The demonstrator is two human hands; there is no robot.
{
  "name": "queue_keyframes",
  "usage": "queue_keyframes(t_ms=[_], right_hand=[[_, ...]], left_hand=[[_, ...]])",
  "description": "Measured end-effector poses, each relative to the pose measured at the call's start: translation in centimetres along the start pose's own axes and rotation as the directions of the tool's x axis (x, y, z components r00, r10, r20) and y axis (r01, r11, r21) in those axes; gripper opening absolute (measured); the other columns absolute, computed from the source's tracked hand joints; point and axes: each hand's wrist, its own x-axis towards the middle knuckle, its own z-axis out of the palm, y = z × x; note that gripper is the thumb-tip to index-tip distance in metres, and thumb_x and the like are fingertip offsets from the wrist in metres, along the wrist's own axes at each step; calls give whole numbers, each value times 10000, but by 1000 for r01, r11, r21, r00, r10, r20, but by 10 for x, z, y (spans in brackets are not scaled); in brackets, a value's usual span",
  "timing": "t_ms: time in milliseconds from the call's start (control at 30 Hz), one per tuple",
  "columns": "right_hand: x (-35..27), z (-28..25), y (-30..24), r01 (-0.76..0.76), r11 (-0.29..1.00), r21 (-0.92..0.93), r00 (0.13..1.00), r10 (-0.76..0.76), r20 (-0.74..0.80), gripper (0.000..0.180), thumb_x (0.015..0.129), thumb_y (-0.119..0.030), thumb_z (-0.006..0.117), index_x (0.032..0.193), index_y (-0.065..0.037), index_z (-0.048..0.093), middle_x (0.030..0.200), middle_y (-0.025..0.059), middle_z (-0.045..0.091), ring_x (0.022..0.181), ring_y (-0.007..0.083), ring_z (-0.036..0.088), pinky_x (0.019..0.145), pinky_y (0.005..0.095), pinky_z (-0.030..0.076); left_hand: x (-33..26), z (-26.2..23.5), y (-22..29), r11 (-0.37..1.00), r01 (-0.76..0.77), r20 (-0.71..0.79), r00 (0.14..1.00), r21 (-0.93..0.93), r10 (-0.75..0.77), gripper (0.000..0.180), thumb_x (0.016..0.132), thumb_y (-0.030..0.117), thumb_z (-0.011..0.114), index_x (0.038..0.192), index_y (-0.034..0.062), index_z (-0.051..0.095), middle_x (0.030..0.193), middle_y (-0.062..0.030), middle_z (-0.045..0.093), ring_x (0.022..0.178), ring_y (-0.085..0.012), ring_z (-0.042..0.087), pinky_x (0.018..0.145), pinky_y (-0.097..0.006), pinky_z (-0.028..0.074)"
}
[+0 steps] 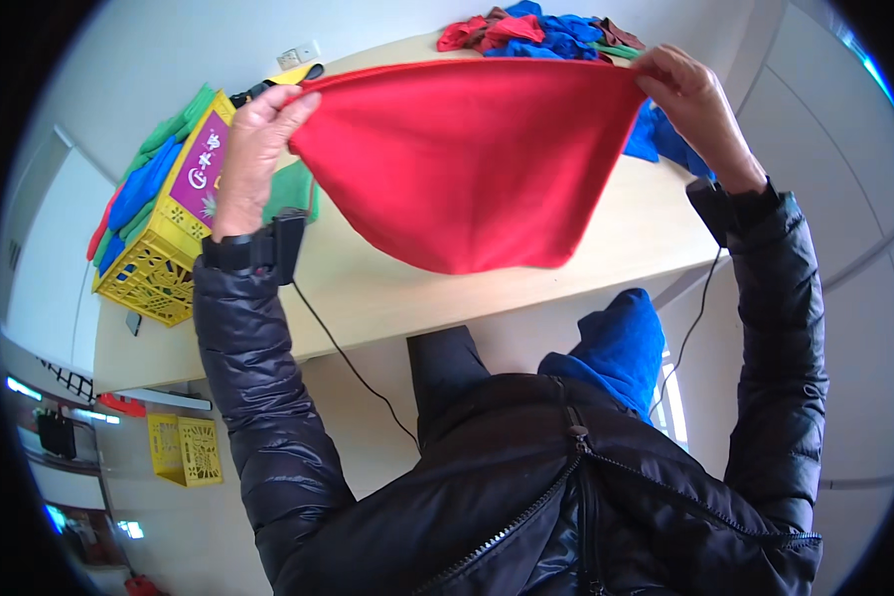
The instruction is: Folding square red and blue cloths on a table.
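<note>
In the head view, the left hand (260,149) and the right hand (692,97) are held well apart, each pinched shut on a top corner of a red cloth (462,164). The cloth hangs stretched between them in the upper centre, above the tabletop (368,288). A yellow crate (164,248) stands at left; a pile of cloths (541,32) lies at top.

Middle of the desk (387,288) hidden behind the spread red cloth (467,164). Fingertips of the left hand (258,149) and right hand (690,99) tucked behind the cloth's upper edge. Far pile of cloths (541,32) cut by the top rim. Yellow crate (164,248) contents mostly concealed. Lower-left corner blurred, too small to tell.
</note>
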Motion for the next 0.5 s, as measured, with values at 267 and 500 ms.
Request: queue_keyframes(t_ms=[267,500], right_hand=[[-5,-1,-9,-45,998,-34,998,43,-55,68,951,-6,633,1013,-10,659,958,79,664,878,172,669,806,256,543],[-11,6,-3,-75,996,43,996,77,-52,54,947,-6,636,1000,-2,650,939,86,648,858,173,653,796,259,532]], left_hand=[[-30,20,5,998,-55,58,997,21,54,115,950,87,707,1046,29,681,871,58,635,799,-13,570,731,-178,472],[-42,28,7,975,-207,-25,977,86,210,67,952,61,691,972,19,642,826,49,624,773,-19,551,700,-185,464]])
